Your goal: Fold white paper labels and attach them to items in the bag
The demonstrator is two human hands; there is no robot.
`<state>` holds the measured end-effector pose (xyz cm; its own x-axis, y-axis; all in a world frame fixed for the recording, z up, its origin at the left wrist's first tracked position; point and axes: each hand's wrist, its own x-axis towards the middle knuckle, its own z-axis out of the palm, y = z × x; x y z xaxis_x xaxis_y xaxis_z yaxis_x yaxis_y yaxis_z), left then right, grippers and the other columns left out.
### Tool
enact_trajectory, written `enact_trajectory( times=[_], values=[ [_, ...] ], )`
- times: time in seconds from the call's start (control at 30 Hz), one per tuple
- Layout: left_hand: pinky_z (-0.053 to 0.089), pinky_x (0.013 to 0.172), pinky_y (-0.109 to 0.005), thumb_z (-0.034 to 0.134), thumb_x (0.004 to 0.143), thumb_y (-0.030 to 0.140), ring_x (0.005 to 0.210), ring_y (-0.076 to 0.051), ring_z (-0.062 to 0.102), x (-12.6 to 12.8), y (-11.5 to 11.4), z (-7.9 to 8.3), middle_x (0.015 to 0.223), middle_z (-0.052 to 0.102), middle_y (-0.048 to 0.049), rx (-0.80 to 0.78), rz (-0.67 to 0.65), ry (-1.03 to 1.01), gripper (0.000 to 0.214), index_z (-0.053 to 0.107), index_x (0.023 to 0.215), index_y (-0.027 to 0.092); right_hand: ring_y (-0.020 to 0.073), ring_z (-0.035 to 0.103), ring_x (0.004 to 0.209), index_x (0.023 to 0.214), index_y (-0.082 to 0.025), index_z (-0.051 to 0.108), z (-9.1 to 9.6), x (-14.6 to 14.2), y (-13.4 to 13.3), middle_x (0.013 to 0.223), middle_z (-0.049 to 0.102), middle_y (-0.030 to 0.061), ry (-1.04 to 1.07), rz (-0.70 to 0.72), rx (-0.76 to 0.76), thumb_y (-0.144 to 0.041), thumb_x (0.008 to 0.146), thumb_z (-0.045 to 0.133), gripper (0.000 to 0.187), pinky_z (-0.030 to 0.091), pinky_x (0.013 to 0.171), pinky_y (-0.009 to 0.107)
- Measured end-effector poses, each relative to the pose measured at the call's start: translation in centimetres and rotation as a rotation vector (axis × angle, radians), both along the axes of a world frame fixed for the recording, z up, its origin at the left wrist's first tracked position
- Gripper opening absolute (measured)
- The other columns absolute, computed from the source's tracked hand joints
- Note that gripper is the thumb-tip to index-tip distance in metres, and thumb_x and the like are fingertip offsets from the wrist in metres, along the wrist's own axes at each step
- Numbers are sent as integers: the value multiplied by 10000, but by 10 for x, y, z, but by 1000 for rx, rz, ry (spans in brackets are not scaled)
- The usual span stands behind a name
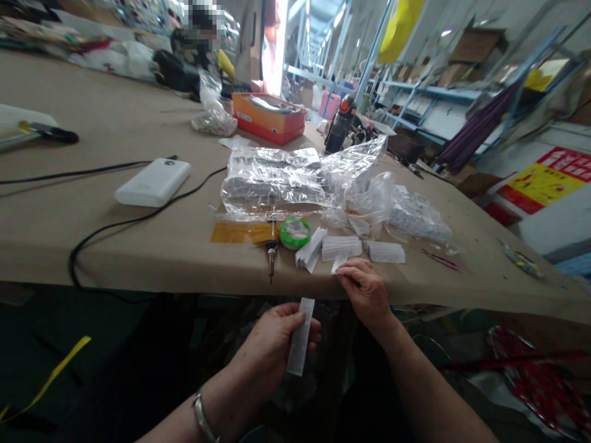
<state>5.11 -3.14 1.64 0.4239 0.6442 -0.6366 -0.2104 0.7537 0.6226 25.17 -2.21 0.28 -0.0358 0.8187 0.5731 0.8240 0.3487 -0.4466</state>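
Below the table edge, my left hand is closed on a white label strip, pinched between thumb and fingers and held nearly upright. At the table's front edge, the fingers of my right hand are pinched on another white strip, just in front of the label stacks. These are a fanned stack, a middle stack and a right stack. Left of them sit a green round tub with whitish contents and a thin, dark-handled tool with a metal tip.
Behind the stacks lies clear plastic packaging with white bundles inside. A white power bank, black cable, amber film, orange box, dark bottle and red tweezers are on the table. A person sits beyond.
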Motion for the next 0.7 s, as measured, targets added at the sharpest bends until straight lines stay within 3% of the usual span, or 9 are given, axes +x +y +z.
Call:
enact_trajectory(
  times=[0.13,0.33,0.53,0.7],
  values=[
    [516,552,-269,546,807,117,549,-147,630,1,1,1,719,688,-103,-41,27,-18,68,599,839,89,180,613,890,889,-215,664,2,-14,-17,920,651,49,155,66,57,-158,861,563,119,502,810,337],
    [443,474,-186,560,744,26,485,-99,572,2,1,-3,615,652,-69,-44,118,-235,84,627,728,75,200,587,1033,964,-196,640,-5,-57,-51,949,675,68,5,432,52,-108,872,524,173,495,888,385],
    [412,449,-165,532,731,-5,475,-88,555,0,1,-7,560,625,-49,-49,233,-248,150,615,640,80,205,588,1062,933,-166,641,-14,-66,-59,970,690,83,-193,438,80,-109,880,499,161,457,950,414],
    [403,437,-159,544,759,17,464,-77,539,-1,1,-6,562,612,-33,-54,245,-259,165,593,620,92,205,583,1084,940,-182,642,-12,-65,-58,992,693,77,-229,427,55,-127,889,485,174,466,954,410]
  ],
)
